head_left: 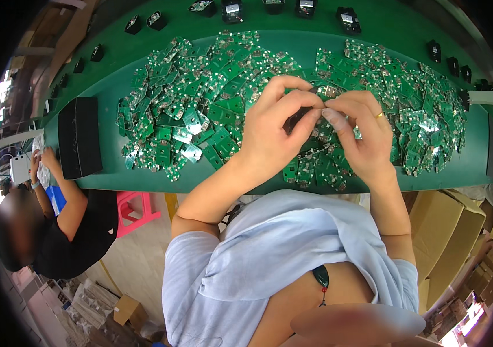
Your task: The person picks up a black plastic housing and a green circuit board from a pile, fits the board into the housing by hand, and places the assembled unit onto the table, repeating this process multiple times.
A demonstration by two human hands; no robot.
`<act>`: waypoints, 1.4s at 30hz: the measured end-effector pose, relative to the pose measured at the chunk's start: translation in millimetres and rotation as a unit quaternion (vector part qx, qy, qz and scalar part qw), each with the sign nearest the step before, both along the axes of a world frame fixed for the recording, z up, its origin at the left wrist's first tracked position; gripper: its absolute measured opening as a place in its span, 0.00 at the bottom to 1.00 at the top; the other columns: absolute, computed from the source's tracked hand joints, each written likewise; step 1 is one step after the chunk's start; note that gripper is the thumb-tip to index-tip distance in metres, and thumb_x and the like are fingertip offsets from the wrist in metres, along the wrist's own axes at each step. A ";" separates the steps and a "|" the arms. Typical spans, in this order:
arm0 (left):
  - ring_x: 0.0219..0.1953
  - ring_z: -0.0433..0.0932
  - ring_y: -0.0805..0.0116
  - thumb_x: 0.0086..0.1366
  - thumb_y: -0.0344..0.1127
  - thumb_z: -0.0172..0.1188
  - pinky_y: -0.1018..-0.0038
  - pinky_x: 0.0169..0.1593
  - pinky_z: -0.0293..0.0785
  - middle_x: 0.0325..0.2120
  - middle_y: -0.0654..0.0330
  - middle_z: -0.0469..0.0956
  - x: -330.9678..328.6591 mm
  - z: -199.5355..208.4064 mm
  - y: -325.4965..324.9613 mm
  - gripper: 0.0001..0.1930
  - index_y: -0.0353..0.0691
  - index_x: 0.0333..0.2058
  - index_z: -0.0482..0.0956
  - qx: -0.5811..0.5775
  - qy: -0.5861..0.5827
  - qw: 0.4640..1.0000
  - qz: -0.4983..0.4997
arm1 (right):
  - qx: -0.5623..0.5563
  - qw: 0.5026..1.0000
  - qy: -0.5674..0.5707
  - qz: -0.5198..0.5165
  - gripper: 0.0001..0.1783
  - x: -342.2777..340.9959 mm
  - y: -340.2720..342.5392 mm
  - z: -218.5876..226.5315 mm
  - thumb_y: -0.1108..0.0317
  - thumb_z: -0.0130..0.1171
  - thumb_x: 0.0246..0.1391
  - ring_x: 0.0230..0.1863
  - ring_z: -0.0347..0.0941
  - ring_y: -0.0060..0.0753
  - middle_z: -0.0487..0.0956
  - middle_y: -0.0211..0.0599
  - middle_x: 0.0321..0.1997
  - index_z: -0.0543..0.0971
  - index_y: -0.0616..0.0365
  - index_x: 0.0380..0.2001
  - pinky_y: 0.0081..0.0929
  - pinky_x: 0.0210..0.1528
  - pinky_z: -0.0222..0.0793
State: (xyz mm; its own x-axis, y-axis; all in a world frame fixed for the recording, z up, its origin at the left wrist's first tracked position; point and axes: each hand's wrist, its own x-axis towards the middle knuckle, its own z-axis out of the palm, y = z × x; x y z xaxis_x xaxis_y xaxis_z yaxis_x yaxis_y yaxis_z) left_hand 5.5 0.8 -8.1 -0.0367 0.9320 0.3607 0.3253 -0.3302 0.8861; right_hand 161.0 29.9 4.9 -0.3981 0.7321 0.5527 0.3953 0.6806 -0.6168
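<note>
My left hand (pixel 278 118) and my right hand (pixel 365 127) meet above the middle of the table, fingertips nearly touching. Between them is a small black casing (pixel 295 120), mostly covered by my fingers. A bit of circuit board with metal parts (pixel 327 91) shows just beyond the fingertips; I cannot tell whether it sits in the casing. Both hands are closed in a pinch, thumbs against the fingers. Loose green circuit boards (pixel 223 110) lie heaped to the left, and another heap of boards (pixel 408 110) spreads to the right. Several boards lie under my wrists.
Black casings, some with boards inside (pixel 348 20), stand spaced along the green strip (pixel 177 34) beyond the table edge. A black box (pixel 78 139) stands at the table's left end. A co-worker (pixel 55 225) sits to the left by a pink stool (pixel 135 211). Cardboard boxes (pixel 446 237) are at the right.
</note>
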 end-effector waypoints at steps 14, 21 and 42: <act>0.26 0.70 0.74 0.50 0.24 0.61 0.81 0.24 0.67 0.36 0.59 0.69 7.1 -8.8 1.3 0.14 0.41 0.37 0.74 -0.028 -0.091 0.995 0.026 | -0.177 0.977 0.110 -0.036 0.05 -1.3 -3.4 -10.9 0.78 0.58 0.46 0.27 0.69 0.22 0.73 0.34 0.28 0.75 0.61 0.29 0.18 0.27 0.66; 0.35 0.69 0.78 0.56 0.24 0.56 0.84 0.35 0.68 0.38 0.62 0.69 -3.6 -5.8 2.1 0.18 0.38 0.47 0.71 -0.148 -0.087 0.984 -0.039 | -0.098 0.993 0.071 0.004 0.08 8.6 0.0 -10.2 0.81 0.59 0.43 0.30 0.72 0.31 0.75 0.37 0.31 0.75 0.62 0.30 0.23 0.29 0.70; 0.40 0.68 0.76 0.52 0.21 0.56 0.80 0.44 0.66 0.38 0.62 0.69 -3.8 1.1 -7.6 0.24 0.40 0.49 0.65 -0.143 -0.125 0.981 -0.035 | 0.113 0.989 -0.009 0.091 0.13 5.6 9.6 -15.2 0.83 0.59 0.37 0.28 0.73 0.36 0.74 0.40 0.31 0.75 0.62 0.31 0.25 0.24 0.70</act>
State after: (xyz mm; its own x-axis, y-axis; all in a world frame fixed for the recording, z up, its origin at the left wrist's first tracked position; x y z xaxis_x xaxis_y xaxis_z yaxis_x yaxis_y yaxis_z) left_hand 1.7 -6.8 -7.0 -0.0224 0.9972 0.0716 0.0722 -0.0699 0.9949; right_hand 166.6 39.6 -10.3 -0.5228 0.5060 0.6860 0.2623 0.8612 -0.4353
